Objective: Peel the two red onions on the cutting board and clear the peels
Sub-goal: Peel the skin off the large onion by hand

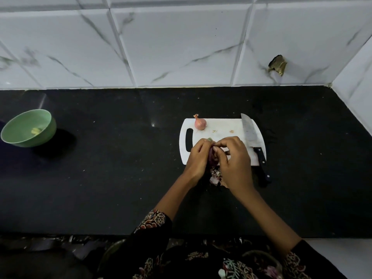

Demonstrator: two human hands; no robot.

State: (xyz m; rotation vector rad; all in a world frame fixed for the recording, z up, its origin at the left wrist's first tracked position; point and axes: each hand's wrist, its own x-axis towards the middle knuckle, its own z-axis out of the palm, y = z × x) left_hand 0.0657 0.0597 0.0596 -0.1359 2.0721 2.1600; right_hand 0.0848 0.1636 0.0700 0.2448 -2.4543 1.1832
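Both hands (217, 158) gripping onion (212, 158), peels (215, 177) beneath, knife (252, 139) beside, bowl (28, 128) far left

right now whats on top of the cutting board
On the white cutting board: one unpeeled red onion at its far edge and a knife along its right side. Both hands, left and right, cover the near part, gripping a second onion.

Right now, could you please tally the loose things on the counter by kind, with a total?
Red onions: 2, one whole on the cutting board, one held between both hands
Cutting boards: 1
Knives: 1
Green bowls: 1
Peel piles: 1
Total: 6
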